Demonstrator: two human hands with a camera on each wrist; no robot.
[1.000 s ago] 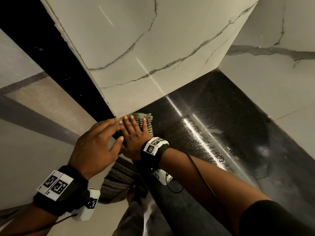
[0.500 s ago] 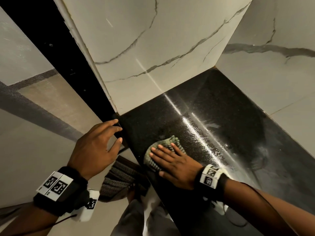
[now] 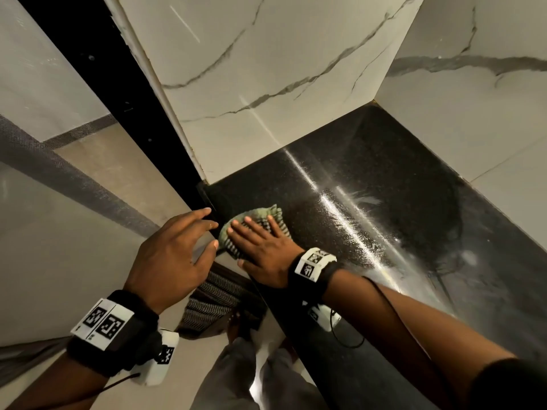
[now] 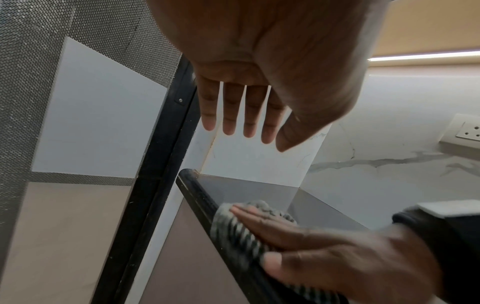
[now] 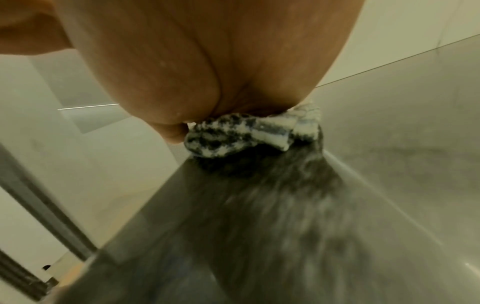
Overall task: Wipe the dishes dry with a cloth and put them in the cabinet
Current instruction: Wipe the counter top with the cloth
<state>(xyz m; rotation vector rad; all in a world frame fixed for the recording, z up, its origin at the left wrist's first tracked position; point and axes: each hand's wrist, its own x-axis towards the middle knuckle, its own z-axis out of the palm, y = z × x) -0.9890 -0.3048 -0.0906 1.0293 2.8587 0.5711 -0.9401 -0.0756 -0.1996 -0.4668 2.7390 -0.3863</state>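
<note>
The right grip (image 3: 265, 250) is being pressed flat, fingers straight and close together, onto the striped cloth (image 3: 257, 213). The cloth is being held down on the dark counter (image 3: 384, 187) near its left front corner. The left grip (image 3: 174, 255) is being kept apart and empty, fingers extended and loosely spread, just beside the cloth at the counter's corner, where wet streaks (image 3: 352, 232) are being lit below the marble-veined wall tiles (image 3: 266, 84).
</note>
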